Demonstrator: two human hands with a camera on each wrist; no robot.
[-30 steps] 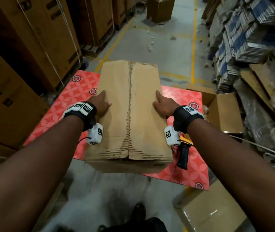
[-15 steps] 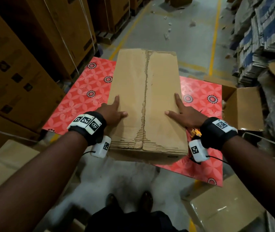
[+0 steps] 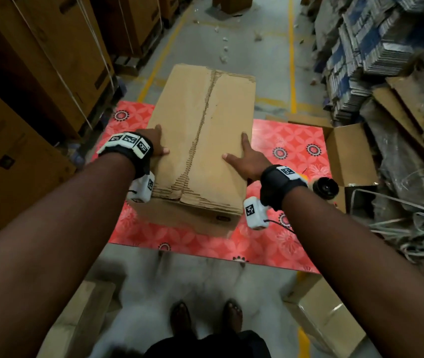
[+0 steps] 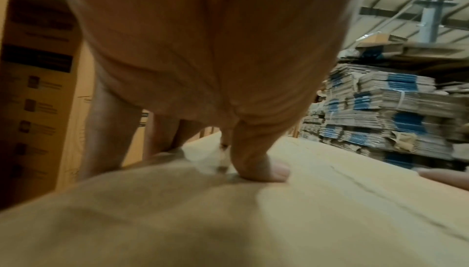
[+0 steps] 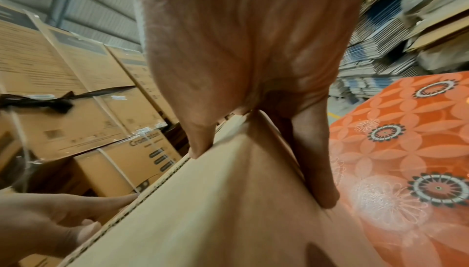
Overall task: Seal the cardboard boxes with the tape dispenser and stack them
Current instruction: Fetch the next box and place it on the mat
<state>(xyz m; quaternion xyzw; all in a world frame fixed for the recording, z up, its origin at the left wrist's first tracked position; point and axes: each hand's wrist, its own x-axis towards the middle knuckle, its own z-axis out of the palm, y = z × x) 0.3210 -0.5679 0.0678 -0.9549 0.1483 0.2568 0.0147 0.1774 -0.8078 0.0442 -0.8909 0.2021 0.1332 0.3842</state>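
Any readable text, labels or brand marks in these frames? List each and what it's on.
"Crompton", partly hidden: on the side of a stacked carton in the right wrist view.
Printed panels and icons on the tall cartons in the left wrist view: too blurred to read.
Small dark label on the near end of the cardboard box on the table: too small to read.
Black-and-white square markers on the wristbands: patterns, no text.

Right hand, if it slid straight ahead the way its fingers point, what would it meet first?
Probably nothing soon. The right hand lies flat along the right top edge of the cardboard box, fingers pointing at its far end, so it would run along bare cardboard; depth beyond is unclear.
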